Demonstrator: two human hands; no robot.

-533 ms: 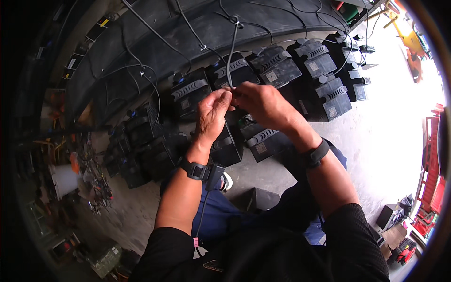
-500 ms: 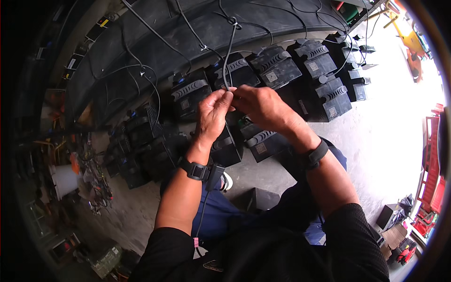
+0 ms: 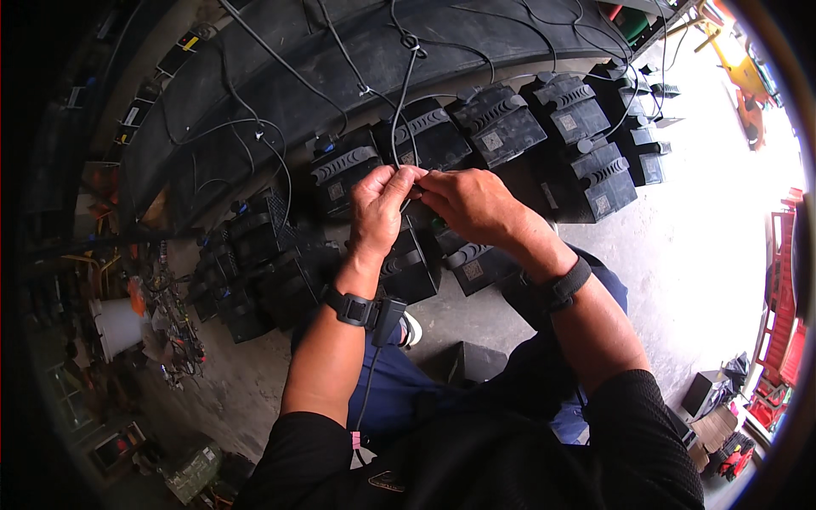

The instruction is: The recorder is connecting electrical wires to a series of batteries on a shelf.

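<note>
A grey-black cable with a knot tied in it hangs from the dark surface and runs down to my fingertips. My left hand is closed, pinching the cable between thumb and forefinger. Right beside it, my right hand is closed with its fingertips meeting the left ones at the cable's looped strands. The cable's end is hidden by my fingers. Just beyond both hands stand black boxes with ribbed handles, which look like battery packs; one bears a square printed label.
Further black boxes stand to the right and in shadow to the left. Other thin cables lie across the large dark curved surface at the back. A small black box sits on the floor near my legs.
Both hands have come slightly nearer to me, and the left has shifted a little left. The cable's strands now spread further apart above my fingers.
</note>
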